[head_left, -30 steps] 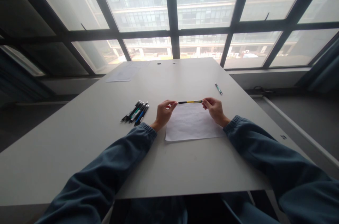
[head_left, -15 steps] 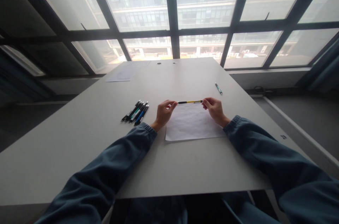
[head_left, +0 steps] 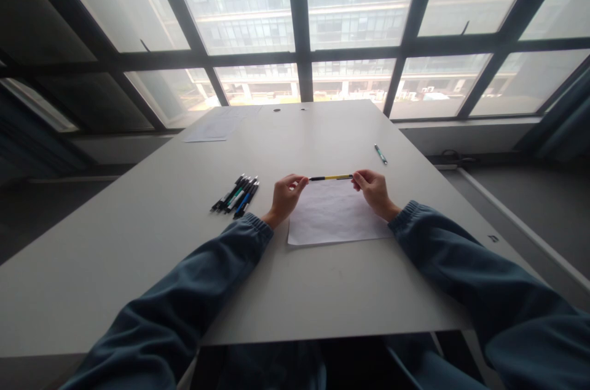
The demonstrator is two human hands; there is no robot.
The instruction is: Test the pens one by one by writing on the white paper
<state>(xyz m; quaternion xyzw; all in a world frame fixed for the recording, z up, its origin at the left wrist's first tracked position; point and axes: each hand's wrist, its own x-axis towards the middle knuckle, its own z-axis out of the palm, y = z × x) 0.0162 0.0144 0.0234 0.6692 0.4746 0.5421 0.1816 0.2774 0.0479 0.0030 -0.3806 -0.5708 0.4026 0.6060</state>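
A yellow and black pen (head_left: 330,178) is stretched level between my two hands, above the far part of a white sheet of paper (head_left: 336,218). My left hand (head_left: 286,196) pinches its left, black-gripped end between thumb and fingers. At the other end, my right hand (head_left: 372,190) is closed on the pen's tip by the clip. Left of my left hand lies a bunch of several pens (head_left: 236,195), black, green, white and blue, side by side on the table.
One green pen (head_left: 380,154) rests alone near the right edge of the white table (head_left: 138,255). More paper sheets (head_left: 214,128) lie at the table's far left. Large windows (head_left: 354,3) rise behind the table.
Both hands hold the same place. The pen looks slightly turned about its length, its clip showing a little differently; otherwise nothing has moved.
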